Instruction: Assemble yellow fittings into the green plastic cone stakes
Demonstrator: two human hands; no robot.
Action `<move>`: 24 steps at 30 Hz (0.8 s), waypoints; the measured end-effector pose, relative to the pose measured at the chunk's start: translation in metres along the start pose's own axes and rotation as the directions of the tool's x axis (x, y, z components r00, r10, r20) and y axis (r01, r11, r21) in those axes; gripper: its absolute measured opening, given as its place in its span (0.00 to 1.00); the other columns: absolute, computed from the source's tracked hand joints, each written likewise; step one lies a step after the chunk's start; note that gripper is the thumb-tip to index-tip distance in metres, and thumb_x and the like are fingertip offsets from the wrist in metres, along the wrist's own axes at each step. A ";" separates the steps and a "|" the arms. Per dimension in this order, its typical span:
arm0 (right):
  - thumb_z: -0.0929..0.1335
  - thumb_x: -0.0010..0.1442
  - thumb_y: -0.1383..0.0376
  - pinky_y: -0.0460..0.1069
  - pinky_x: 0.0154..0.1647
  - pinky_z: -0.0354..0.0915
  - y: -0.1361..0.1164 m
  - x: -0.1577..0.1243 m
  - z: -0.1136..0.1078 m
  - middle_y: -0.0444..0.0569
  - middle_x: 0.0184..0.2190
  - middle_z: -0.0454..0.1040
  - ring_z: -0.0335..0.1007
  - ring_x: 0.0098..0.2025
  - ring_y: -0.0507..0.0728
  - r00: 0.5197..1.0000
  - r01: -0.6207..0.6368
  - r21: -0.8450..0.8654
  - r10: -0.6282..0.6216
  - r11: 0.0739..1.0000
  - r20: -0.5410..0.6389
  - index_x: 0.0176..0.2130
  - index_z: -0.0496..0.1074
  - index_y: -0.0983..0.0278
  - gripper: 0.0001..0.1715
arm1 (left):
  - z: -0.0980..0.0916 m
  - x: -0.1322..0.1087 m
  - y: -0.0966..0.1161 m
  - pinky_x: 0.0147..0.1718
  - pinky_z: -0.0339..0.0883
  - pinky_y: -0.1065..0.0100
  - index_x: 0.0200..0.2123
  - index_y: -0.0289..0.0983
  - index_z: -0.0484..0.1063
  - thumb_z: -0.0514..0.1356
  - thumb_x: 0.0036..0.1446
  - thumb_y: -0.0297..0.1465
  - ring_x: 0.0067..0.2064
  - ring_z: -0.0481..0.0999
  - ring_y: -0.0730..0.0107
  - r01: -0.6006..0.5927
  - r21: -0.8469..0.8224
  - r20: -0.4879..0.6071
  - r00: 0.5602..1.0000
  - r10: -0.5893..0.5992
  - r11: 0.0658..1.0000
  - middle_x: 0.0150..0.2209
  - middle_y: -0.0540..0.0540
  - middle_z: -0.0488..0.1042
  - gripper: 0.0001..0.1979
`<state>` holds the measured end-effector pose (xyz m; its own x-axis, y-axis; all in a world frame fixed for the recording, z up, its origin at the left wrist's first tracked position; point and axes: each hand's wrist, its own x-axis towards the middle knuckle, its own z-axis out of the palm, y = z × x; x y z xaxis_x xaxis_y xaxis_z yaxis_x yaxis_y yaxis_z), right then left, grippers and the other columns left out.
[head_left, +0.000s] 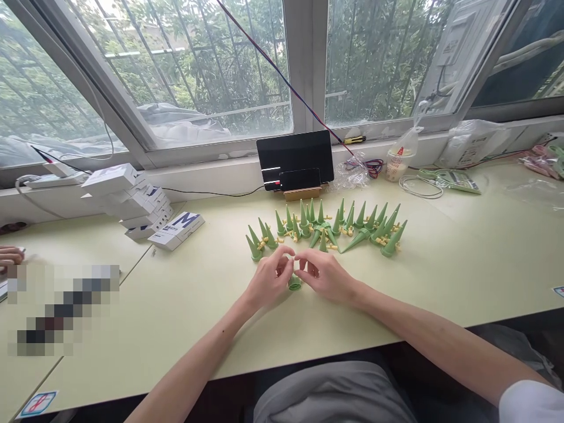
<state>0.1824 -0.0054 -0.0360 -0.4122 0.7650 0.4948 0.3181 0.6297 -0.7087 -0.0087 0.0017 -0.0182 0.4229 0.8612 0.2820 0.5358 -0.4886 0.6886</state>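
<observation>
My left hand [271, 275] and my right hand [325, 274] meet above the table, thumbs and forefingers curled together in a pinch. Whatever lies between the fingertips is too small or hidden to make out. Just below them a short green round piece [295, 284] shows its ringed open end towards me; I cannot tell whether the fingers touch it. Right beyond my hands stand several green plastic watering spikes [305, 220] with small yellow valves on their sides. A few spikes, such as a tilted one [358, 239], lie over on the table.
White boxes [127, 197] are stacked at the left, with one lying box [177, 230] beside them. A black tablet [296, 157] and phone lean on a stand at the back. A bagged cup [399, 161] stands back right. Another person's hand [10, 257] shows at the far left.
</observation>
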 end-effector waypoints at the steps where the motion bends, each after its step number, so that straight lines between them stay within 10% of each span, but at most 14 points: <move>1: 0.67 0.65 0.68 0.47 0.30 0.67 0.000 0.000 0.001 0.46 0.35 0.74 0.66 0.25 0.50 1.000 -0.004 0.004 0.004 1.000 0.004 0.47 0.70 0.63 0.09 | 0.001 -0.001 0.000 0.25 0.55 0.73 0.44 0.39 0.65 0.49 0.67 0.33 0.23 0.60 0.75 -0.016 0.019 0.000 1.000 0.016 1.000 0.21 0.57 0.64 0.07; 24: 0.64 0.64 0.67 0.46 0.27 0.62 -0.005 0.001 -0.002 0.42 0.25 0.67 0.62 0.24 0.50 0.987 -0.004 -0.023 0.000 1.000 -0.160 0.35 0.64 0.61 0.03 | -0.001 -0.004 0.002 0.28 0.58 0.71 0.40 0.37 0.73 0.45 0.72 0.36 0.24 0.66 0.74 -0.121 0.181 -0.080 0.987 0.137 0.976 0.25 0.50 0.70 0.18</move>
<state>0.1817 -0.0071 -0.0313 -0.2699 0.7768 0.5690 0.3392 0.6297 -0.6989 -0.0098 -0.0026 -0.0175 0.4327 0.7944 0.4263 0.6042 -0.6065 0.5168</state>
